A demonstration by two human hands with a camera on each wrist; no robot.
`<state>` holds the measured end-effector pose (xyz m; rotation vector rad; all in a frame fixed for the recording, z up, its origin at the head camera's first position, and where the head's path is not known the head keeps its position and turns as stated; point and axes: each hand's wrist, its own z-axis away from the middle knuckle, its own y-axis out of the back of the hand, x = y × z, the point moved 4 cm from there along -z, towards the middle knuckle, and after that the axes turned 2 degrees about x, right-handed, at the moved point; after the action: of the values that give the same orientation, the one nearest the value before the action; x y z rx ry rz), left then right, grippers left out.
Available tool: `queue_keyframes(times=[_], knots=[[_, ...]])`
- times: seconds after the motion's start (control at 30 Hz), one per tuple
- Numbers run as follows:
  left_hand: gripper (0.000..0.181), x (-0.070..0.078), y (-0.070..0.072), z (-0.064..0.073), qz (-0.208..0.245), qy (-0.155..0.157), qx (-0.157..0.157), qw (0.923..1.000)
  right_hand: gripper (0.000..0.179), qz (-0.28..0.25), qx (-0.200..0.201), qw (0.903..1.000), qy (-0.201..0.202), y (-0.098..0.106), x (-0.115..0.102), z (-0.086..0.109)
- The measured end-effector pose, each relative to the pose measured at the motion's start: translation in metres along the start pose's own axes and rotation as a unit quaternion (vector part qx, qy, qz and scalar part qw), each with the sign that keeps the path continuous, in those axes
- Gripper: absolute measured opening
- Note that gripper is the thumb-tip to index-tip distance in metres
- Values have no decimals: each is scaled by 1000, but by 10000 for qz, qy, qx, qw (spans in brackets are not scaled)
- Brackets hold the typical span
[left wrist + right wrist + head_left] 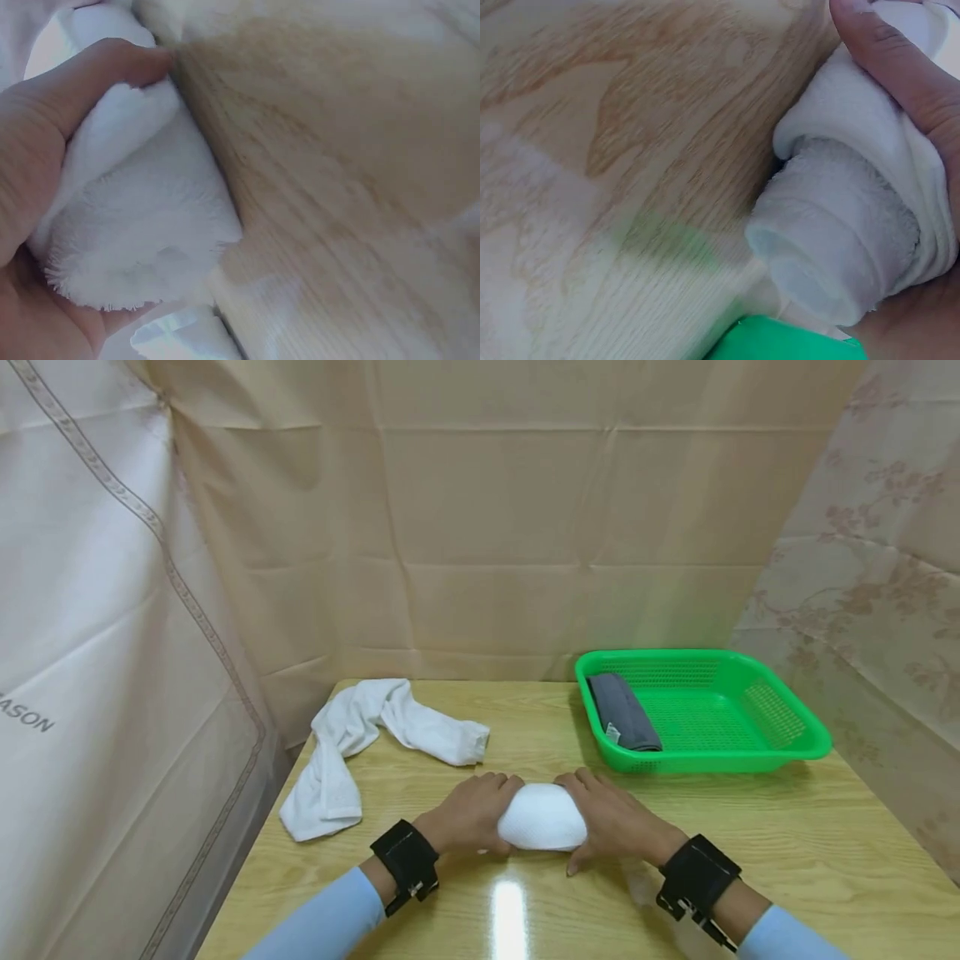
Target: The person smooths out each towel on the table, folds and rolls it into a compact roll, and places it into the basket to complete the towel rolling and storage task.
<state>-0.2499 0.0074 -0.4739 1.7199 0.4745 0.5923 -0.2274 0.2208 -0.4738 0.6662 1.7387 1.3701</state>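
Observation:
A white towel [542,817], rolled into a short thick bundle, lies between both hands near the middle of the wooden table. My left hand [476,810] grips its left end, and the left wrist view shows the thumb [112,64] across the top of the roll with a frayed, fluffy edge below it. At the other end my right hand [618,818] holds the bundle, thumb [892,56] laid along it. Coiled inner layers [817,232] stick out of this end in the right wrist view. The undersides of the fingers are largely hidden.
Another white towel [330,789] lies loosely crumpled at the table's back left. A green plastic basket [705,722] stands at the back right, with a folded dark grey towel [624,712] along its left side. Cloth curtains [480,527] hang behind and beside the table.

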Motion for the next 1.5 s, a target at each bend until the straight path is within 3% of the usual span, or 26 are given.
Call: queue_keyframes(times=[0.3, 0.43, 0.5, 0.6, 0.7, 0.77, 0.8, 0.83, 0.9, 1.0, 1.1, 1.2, 1.37, 1.5], knots=[[90, 4, -1, -14, -31, -137, -265, 9996, 95, 112, 201, 9997, 38, 9, 6, 6], [93, 4, 2, -18, -262, -294, -41, 9992, 85, 227, 708, 9968, 298, 14, 5, 9], [95, 3, 9, -19, -285, -439, 386, 9979, 77, 397, 1119, 9918, 481, 20, 4, 11], [103, -3, 24, -21, -293, -488, 1575, 9859, 73, 574, 1732, 9818, 532, 40, 4, 10], [109, -12, 42, -23, -155, 70, 2946, 9555, 74, 564, 2187, 9738, 258, 71, 8, 7], [97, -18, 49, -27, 63, 592, 3511, 9344, 75, 479, 2398, 9696, 18, 94, 12, 4], [84, -19, 50, -30, 207, 788, 3597, 9295, 75, 387, 2446, 9688, -115, 105, 16, 2], [70, -19, 49, -34, 319, 886, 3574, 9292, 75, 346, 2492, 9675, -252, 114, 19, 1], [42, -14, 44, -45, 467, 733, 3325, 9391, 74, 276, 2575, 9646, -508, 130, 26, -1], [19, 4, 28, -70, 487, -123, 2804, 9586, 71, 336, 2692, 9594, -771, 143, 36, -3], [22, 23, 12, -97, 233, -1010, 2635, 9591, 72, 518, 2769, 9561, -806, 143, 42, -6], [19, 39, -1, -117, -180, -1441, 2543, 9562, 81, 687, 2748, 9559, -779, 136, 43, -8], [14, 51, -8, -136, -731, -1411, 2566, 9534, 85, 807, 2682, 9564, -824, 128, 45, -6], [13, 55, -6, -145, -590, -1236, 2619, 9553, 84, 820, 2715, 9549, -880, 131, 47, -2]])
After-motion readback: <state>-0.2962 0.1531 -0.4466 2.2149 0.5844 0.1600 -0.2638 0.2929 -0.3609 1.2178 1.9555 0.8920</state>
